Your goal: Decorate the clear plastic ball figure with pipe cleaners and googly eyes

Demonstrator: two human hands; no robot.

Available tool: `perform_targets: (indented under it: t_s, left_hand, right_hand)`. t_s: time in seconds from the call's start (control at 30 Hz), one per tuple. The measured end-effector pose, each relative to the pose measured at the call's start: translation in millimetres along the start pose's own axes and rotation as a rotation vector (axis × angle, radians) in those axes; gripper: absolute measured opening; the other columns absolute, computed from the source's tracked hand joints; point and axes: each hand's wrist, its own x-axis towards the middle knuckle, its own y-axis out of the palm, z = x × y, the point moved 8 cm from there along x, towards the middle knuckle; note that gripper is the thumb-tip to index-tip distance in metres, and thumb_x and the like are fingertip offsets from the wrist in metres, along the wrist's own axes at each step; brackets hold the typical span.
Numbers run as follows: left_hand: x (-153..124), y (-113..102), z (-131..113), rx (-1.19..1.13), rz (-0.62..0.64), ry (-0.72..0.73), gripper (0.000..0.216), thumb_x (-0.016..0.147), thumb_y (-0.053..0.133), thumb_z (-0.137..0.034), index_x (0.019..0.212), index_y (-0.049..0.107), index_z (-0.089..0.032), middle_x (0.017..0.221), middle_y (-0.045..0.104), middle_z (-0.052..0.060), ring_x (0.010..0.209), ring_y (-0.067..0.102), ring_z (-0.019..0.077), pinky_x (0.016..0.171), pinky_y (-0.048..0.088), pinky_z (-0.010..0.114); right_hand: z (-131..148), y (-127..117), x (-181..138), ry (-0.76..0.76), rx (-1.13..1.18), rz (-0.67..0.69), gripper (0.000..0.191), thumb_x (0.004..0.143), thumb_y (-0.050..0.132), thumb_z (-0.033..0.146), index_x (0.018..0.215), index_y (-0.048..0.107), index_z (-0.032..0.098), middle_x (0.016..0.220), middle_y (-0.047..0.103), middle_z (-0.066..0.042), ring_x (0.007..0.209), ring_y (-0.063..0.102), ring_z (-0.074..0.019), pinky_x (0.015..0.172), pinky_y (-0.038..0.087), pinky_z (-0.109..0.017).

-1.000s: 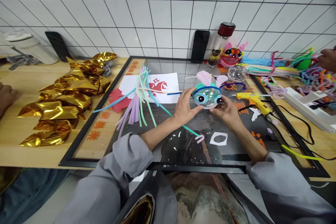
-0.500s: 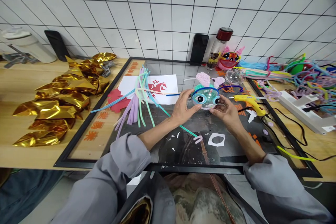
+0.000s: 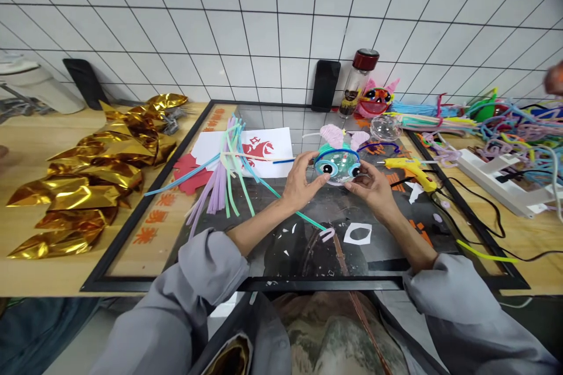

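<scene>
Between both hands is a clear ball with a green back, pink fuzzy ears, a blue pipe-cleaner band and big googly eyes: an animal-head craft. My left hand grips its left side, thumb below one eye. On the other side my right hand holds it with thumb and fingers near the other eye. The ball is above the black-framed glass board. Left of my hands lies a bundle of pastel pipe cleaners, and a yellow glue gun rests at the right.
Gold foil shapes cover the left table. Along the back stand a black phone, a glass bottle and a pink-eared craft head. A power strip, cords and loose pipe cleaners crowd the right. A cut paper square lies in front.
The whole view has shifted slightly, so things sit a little further left. Both hands keep their hold on the craft head. Part of another person's hand shows at the right edge.
</scene>
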Motion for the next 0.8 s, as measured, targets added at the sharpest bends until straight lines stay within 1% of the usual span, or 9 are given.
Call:
perform_targets:
  t_s: [0.17,0.27,0.37,0.47,0.63,0.8]
  left_hand:
    - [0,0,-2,0.006,-0.006,0.011,0.05,0.086,0.064,-0.043,0.128,0.05,-0.02,0.128,0.058,0.012,0.114,0.059,0.0233,0.094,0.051,0.039]
    - [0,0,-3,0.017,0.0,0.004,0.05,0.086,0.065,-0.042,0.129,0.049,-0.022,0.13,0.057,0.012,0.118,0.058,0.0245,0.096,0.051,0.041]
    - [-1,-1,-3,0.014,0.0,-0.003,0.054,0.084,0.066,-0.042,0.13,0.048,-0.021,0.131,0.056,0.013,0.12,0.057,0.0248,0.097,0.05,0.041]
    - [-2,-1,-2,0.018,-0.006,0.001,0.057,0.083,0.067,-0.042,0.131,0.047,-0.02,0.132,0.055,0.013,0.119,0.057,0.0249,0.098,0.05,0.042]
    - [-3,-1,-2,0.032,0.005,0.006,0.058,0.08,0.068,-0.034,0.132,0.045,-0.02,0.132,0.055,0.014,0.117,0.058,0.0258,0.097,0.05,0.044]
    - [-4,-1,-4,0.039,0.004,0.017,0.059,0.079,0.066,-0.029,0.133,0.045,-0.019,0.131,0.055,0.015,0.117,0.058,0.0264,0.098,0.049,0.045]
  right_hand:
    - [-1,0,0,-0.018,-0.023,0.004,0.075,0.059,0.086,0.047,0.124,0.058,0.023,0.107,0.065,-0.007,0.081,0.064,-0.0187,0.075,0.057,-0.037]
    - [-2,1,0,-0.023,-0.029,0.021,0.074,0.06,0.085,0.046,0.125,0.057,0.023,0.104,0.065,-0.006,0.079,0.063,-0.0178,0.074,0.057,-0.037]
    - [-3,0,0,-0.015,-0.018,0.014,0.077,0.059,0.086,0.045,0.126,0.055,0.023,0.102,0.064,-0.006,0.077,0.062,-0.0177,0.074,0.058,-0.038]
    - [-6,-2,0,-0.023,-0.022,0.013,0.079,0.058,0.086,0.043,0.128,0.054,0.024,0.105,0.063,-0.006,0.079,0.062,-0.0186,0.075,0.058,-0.039]
    - [-13,-5,0,-0.013,-0.022,0.031,0.079,0.061,0.082,0.042,0.132,0.052,0.023,0.109,0.061,-0.008,0.083,0.064,-0.0205,0.076,0.058,-0.041]
    - [-16,-7,0,0.018,-0.005,0.017,0.078,0.061,0.081,0.037,0.132,0.051,0.022,0.11,0.059,-0.009,0.081,0.063,-0.0199,0.074,0.057,-0.039]
